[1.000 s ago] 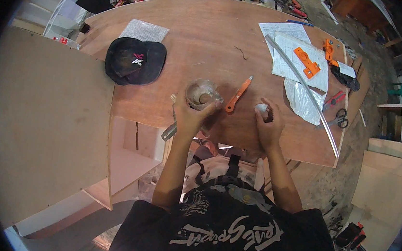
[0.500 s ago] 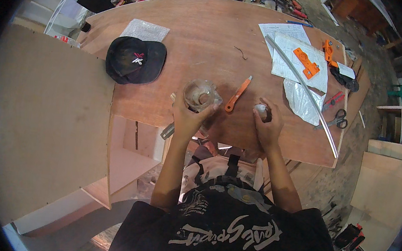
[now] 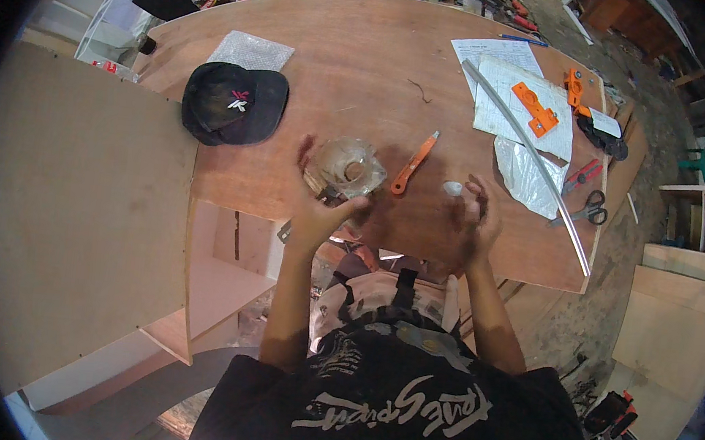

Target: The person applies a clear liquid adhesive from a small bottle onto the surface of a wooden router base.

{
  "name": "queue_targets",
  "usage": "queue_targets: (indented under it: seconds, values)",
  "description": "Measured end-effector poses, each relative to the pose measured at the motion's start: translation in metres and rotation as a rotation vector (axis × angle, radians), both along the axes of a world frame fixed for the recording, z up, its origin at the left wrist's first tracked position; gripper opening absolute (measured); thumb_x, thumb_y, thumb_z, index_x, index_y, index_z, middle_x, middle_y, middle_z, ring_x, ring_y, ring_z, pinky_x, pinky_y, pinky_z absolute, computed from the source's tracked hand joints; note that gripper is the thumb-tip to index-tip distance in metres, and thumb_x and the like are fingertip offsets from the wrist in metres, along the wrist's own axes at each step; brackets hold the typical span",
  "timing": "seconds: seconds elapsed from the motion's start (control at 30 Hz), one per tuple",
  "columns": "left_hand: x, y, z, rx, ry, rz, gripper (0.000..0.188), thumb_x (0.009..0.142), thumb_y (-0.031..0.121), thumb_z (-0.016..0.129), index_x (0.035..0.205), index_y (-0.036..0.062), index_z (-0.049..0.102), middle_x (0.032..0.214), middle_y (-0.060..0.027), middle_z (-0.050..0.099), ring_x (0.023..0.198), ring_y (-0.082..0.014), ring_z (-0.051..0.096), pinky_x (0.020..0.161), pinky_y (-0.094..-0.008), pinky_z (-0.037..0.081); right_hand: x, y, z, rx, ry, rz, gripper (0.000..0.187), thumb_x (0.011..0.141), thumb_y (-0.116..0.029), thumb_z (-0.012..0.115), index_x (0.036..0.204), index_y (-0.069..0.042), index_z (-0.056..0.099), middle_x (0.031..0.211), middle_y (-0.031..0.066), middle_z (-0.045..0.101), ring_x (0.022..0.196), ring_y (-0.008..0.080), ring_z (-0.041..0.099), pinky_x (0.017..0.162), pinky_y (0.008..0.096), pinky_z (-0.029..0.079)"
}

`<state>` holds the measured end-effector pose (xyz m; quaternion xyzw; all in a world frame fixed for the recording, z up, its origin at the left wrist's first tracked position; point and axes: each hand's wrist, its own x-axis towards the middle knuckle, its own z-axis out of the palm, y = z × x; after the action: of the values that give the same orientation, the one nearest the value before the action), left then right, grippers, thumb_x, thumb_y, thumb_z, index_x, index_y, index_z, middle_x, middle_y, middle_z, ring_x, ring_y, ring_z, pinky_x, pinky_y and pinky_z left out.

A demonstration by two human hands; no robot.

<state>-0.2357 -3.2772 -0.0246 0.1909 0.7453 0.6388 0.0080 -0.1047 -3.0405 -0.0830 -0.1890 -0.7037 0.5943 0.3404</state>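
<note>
My right hand (image 3: 480, 221) has moved off the small white piece (image 3: 452, 188), and my left fingers have spread. Right of the orange utility knife (image 3: 415, 162), the piece sits beside this hand, whose loose fingers hold nothing. Left of the knife, my left hand (image 3: 318, 219) is at the clear plastic container (image 3: 331, 164), probably to steady it; whether it grips, I cannot tell.
</note>
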Motion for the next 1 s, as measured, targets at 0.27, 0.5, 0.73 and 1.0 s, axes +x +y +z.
queue_targets:
  seconds: [0.27,0.5,0.73,1.0]
  values:
    - [0.062,-0.005,0.009,-0.142,0.542,0.347,0.074,0.083,0.051,0.066,0.131,0.0029,0.037,0.139,-0.0191,0.033,0.125,-0.0324,0.042,0.088,-0.0427,0.049,0.031,-0.006,0.032,-0.167,-0.111,-0.172,0.031,0.091,-0.006,0.060,0.121,0.004,0.056,0.117,0.0108,0.062,0.096,0.0142,0.059,0.084,0.0269,0.048]
    - [0.120,0.073,-0.013,-0.069,0.039,-0.350,0.031,0.086,0.009,0.065,0.114,0.0004,0.056,0.104,-0.0137,0.064,0.096,-0.0285,0.062,0.084,-0.0374,0.047,0.076,-0.037,0.054,-0.484,-0.252,0.111,0.043,0.086,0.002,0.066,0.126,0.002,0.053,0.110,0.0125,0.064,0.096,0.0133,0.060,0.084,0.0257,0.050]
    - [0.144,0.102,-0.045,0.368,-0.590,-0.510,0.033,0.098,0.009,0.049,0.129,-0.0039,0.049,0.114,-0.0117,0.062,0.106,-0.0186,0.059,0.094,-0.0324,0.046,0.087,-0.028,0.052,-0.485,-0.198,0.148,0.062,0.084,0.004,0.067,0.140,0.001,0.040,0.114,0.0163,0.063,0.096,0.0161,0.064,0.084,0.0273,0.053]
    - [0.144,0.106,-0.055,0.267,-0.662,-0.532,0.027,0.096,0.010,0.055,0.120,-0.0028,0.059,0.112,-0.0104,0.065,0.101,-0.0135,0.060,0.088,-0.0292,0.050,0.095,-0.008,0.039,-0.398,-0.180,0.194,0.058,0.087,0.006,0.061,0.140,0.004,0.038,0.134,0.0219,0.050,0.104,0.0192,0.063,0.085,0.0280,0.056]
